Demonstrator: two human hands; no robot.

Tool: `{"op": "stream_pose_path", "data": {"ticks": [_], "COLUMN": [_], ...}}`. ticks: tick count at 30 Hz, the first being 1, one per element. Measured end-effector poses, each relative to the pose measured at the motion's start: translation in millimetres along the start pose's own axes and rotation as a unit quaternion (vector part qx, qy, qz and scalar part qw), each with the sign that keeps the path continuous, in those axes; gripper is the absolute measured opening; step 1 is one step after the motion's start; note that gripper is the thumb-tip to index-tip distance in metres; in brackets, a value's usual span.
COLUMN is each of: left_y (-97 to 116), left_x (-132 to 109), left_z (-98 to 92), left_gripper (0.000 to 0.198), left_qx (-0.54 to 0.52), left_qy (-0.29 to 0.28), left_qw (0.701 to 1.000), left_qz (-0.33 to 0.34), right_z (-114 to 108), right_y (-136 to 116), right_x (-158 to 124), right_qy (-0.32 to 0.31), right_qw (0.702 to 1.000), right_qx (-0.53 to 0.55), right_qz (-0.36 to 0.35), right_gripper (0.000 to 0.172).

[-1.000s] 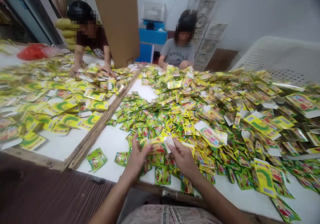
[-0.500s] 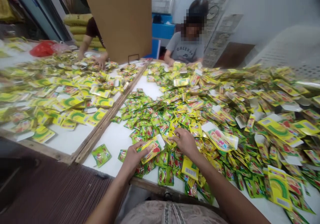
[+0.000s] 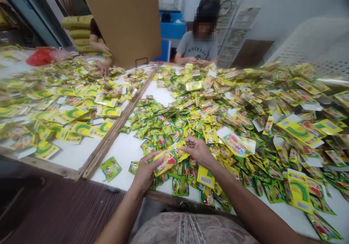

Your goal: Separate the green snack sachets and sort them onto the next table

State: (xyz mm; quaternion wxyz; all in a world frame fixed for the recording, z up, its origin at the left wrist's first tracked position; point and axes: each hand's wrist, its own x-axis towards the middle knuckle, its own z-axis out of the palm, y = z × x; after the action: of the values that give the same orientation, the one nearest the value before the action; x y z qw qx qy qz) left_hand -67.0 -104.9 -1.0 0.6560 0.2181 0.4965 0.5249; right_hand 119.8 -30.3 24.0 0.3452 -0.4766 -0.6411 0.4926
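yellow box (image 3: 167,161) update

left hand (image 3: 145,169) has it gripped over green sachets (image 3: 154,122) near the front edge of the tabletop (image 3: 116,150). right hand (image 3: 199,151) just closed in on its other end, fingers curled, can't tell if gripping. so both share it.

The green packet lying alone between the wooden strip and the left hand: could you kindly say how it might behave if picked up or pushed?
The green packet is probably floppy, since its wrapper looks thin and creased. Its shiny surface may feel slippery. Lying flat on the white table, it would probably slide rather than roll.
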Motion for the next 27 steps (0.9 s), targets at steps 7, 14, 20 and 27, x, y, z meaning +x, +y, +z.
{"op": "stream_pose_path", "data": {"ticks": [7,14,20,27], "left_y": [27,25,20,14], "left_x": [-13,-12,-12,-14], "left_z": [-3.2,-9.9,-25.6,-34.5], "left_gripper": [0.052,0.042,0.037,0.043], "left_qx": [0.149,-0.016,0.026,0.055], "left_qy": [-0.125,-0.115,0.031,0.101], "left_qw": [0.980,0.989,0.999,0.993], "left_qz": [-0.033,-0.095,-0.034,-0.005], "right_z": [16,23,24,25], "right_y": [-5,-12,2,22], "right_x": [-2,-5,-21,-34], "right_qy": [0.030,0.002,0.045,-0.069], "right_qw": [0.999,0.999,0.982,0.936], "right_qx": [-0.005,-0.001,-0.180,-0.343], "right_qz": [-0.037,-0.046,-0.048,-0.043], "right_gripper": [0.035,0.035,0.028,0.012]}}
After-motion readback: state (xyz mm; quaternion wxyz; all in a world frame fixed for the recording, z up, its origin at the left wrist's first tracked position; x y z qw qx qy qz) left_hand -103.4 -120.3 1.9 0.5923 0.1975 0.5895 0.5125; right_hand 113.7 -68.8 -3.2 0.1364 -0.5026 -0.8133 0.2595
